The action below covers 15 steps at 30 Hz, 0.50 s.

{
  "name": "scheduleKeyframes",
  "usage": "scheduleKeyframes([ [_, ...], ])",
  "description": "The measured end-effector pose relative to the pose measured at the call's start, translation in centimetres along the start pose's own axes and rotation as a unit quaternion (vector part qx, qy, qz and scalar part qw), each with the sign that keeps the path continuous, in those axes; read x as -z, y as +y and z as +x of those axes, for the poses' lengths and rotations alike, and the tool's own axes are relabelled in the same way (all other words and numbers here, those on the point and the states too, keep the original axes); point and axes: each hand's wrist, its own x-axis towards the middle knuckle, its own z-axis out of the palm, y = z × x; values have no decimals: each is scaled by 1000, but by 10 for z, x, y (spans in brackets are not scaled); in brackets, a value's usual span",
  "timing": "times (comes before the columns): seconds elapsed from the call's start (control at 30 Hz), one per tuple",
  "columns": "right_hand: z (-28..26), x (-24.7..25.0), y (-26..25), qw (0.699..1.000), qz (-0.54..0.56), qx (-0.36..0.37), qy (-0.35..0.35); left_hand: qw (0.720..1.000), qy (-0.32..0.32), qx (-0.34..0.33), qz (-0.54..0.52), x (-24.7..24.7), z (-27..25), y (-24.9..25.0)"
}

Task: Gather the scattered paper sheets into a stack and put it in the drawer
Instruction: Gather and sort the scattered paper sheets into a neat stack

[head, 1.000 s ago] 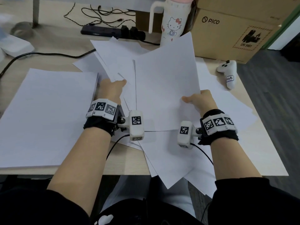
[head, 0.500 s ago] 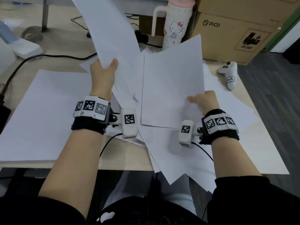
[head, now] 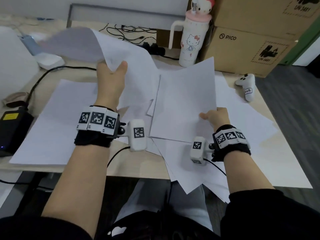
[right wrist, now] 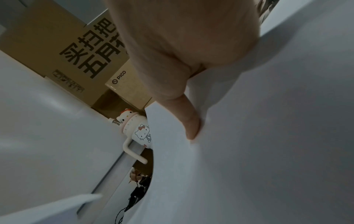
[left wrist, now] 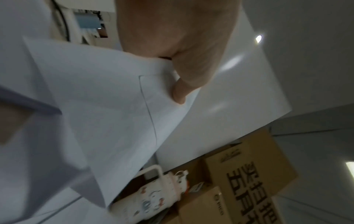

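**Both hands hold paper above the desk**

The left hand (head: pixel 110 80) pinches lifted sheets (head: pixel 97 47) at about 11 o'clock, thumb on top; they curl and blur above the desk (head: pixel 72 170). The right hand (head: pixel 217 116), at 3 o'clock, grips a flat sheet (head: pixel 185 104) by its right edge, thumb pressed on its face. More loose sheets (head: pixel 190 177) lie fanned beneath, overhanging the near edge at 6 o'clock.

Only the left wrist view shows an overlapping sheet edge beside the thumb. Only the right wrist view shows the paper dimpling under the thumb. A cartoon-cat cup (head: pixel 190 44) and cardboard boxes (head: pixel 247 49) stand at 1 o'clock.
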Motion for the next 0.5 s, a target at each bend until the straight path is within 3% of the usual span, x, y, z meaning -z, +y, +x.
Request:
scheduleKeyframes([
  [0.13, -14, 3, -5, 998, 49, 31, -28, 999, -17, -4, -44, 2, -6, 22],
  [0.3, -27, 10, -8, 991, 90, 21, -95, 991, -83, 57, -84, 5, -12, 19],
  [0.5, -24, 14, 2, 989, 54, -66, -124, 977, -122, 173, 29, 9, -21, -34],
])
